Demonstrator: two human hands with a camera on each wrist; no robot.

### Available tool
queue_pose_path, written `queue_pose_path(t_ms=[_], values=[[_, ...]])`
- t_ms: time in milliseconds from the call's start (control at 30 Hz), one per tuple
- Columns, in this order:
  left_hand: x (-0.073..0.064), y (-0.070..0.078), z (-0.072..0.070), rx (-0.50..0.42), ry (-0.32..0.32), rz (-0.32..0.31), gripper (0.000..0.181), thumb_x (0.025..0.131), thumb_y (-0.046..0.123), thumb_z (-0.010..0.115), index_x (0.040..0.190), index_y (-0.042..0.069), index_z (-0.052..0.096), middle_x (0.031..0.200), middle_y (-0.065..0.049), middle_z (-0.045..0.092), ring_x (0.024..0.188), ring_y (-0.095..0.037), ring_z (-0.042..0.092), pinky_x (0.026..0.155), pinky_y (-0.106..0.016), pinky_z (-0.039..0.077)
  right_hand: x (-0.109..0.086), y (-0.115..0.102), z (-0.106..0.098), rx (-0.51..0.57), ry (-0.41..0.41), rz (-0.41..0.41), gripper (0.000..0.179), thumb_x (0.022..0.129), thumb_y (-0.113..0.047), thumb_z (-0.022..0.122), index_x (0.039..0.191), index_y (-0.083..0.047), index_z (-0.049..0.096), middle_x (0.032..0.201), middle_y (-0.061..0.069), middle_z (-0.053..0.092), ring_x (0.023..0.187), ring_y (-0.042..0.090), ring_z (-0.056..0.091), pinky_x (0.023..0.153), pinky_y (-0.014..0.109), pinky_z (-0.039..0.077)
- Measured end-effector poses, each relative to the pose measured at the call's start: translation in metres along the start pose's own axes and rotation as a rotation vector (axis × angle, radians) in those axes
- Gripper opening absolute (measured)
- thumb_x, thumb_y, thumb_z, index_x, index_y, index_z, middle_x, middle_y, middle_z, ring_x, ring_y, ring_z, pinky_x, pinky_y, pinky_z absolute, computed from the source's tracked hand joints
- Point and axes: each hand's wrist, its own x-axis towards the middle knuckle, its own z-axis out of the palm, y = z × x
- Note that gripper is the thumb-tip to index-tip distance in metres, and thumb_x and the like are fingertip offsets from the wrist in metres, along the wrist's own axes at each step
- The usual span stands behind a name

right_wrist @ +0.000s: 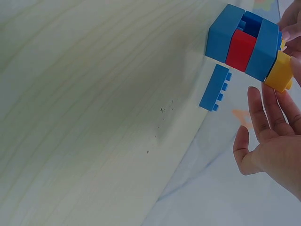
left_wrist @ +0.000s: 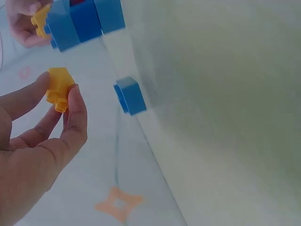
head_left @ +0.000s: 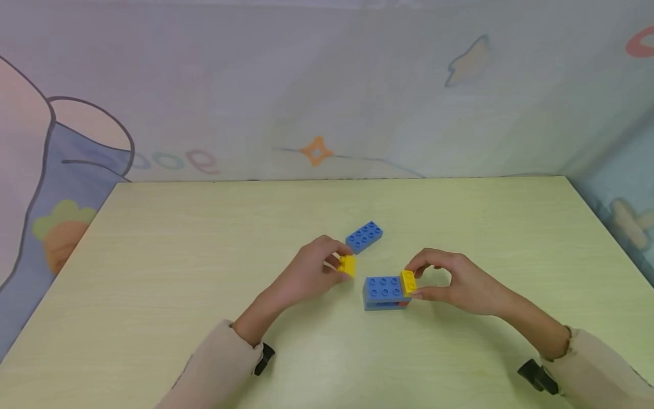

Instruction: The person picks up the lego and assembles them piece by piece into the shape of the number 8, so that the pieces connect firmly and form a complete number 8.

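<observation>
My left hand (head_left: pixel 313 271) pinches a small yellow toy brick (left_wrist: pixel 60 84) between thumb and fingers, above the table and left of a stack of bricks. In the left wrist view this brick has a slanted side, and its studs point down toward the palm. The stack has a long blue brick (head_left: pixel 384 288) on top, another blue brick at the bottom, and a red brick (right_wrist: pixel 241 50) between them at one end. On the stack's right end sits a second yellow brick (head_left: pixel 408 282). My right hand (head_left: pixel 462 287) grips it with thumb and fingertips at its sides.
Behind the left hand, a loose blue brick (head_left: pixel 364 237) lies studs up and at an angle on the pale wooden table (head_left: pixel 204 227). A printed cloth backdrop (head_left: pixel 306 85) rises along the table's far edge.
</observation>
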Motion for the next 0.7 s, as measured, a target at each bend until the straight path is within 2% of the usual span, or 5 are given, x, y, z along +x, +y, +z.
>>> queue_pose_path(t_ms=[167,300,433,567,700], values=[[-0.008,0.007,0.008,-0.019,-0.019,0.047,0.037,0.081,0.000,0.066,0.117,-0.001,0.058,0.106,-0.009,0.055,0.091,-0.020,0.057,0.076,-0.024,0.049,0.000,0.000,0.000,0.003,0.000,0.007,0.029,0.078,-0.016,0.072,0.104,-0.013,0.059,0.097,-0.008,0.059,0.088,0.017,0.056,0.080,0.039,0.045],[-0.011,0.009,0.014,-0.023,-0.003,0.078,0.038,0.081,0.002,0.067,0.118,-0.001,0.058,0.100,-0.007,0.056,0.088,-0.019,0.056,0.075,-0.022,0.049,0.001,0.001,0.001,0.001,-0.001,0.010,0.029,0.078,-0.015,0.072,0.104,-0.013,0.059,0.097,-0.008,0.060,0.088,0.018,0.056,0.080,0.040,0.045],[-0.012,0.011,0.020,-0.045,0.045,0.046,0.040,0.079,0.005,0.070,0.116,-0.002,0.057,0.099,-0.006,0.058,0.086,-0.017,0.057,0.075,-0.022,0.049,0.001,0.001,0.001,0.004,-0.001,0.004,0.029,0.078,-0.016,0.072,0.104,-0.012,0.059,0.098,-0.008,0.060,0.088,0.018,0.056,0.080,0.040,0.045],[-0.011,0.012,0.024,-0.067,0.087,0.005,0.034,0.077,0.008,0.072,0.108,-0.001,0.059,0.097,-0.005,0.060,0.081,-0.016,0.058,0.073,-0.021,0.048,0.001,0.000,0.001,0.007,0.001,0.003,0.029,0.078,-0.017,0.072,0.104,-0.013,0.059,0.097,-0.008,0.060,0.088,0.018,0.056,0.081,0.039,0.045],[-0.011,0.014,0.028,-0.067,0.102,0.023,0.030,0.077,0.008,0.073,0.103,0.000,0.062,0.094,-0.005,0.058,0.078,-0.015,0.057,0.070,-0.019,0.048,0.002,-0.001,0.001,0.009,0.002,0.011,0.028,0.078,-0.017,0.072,0.103,-0.013,0.060,0.097,-0.009,0.060,0.088,0.017,0.055,0.081,0.039,0.045]])
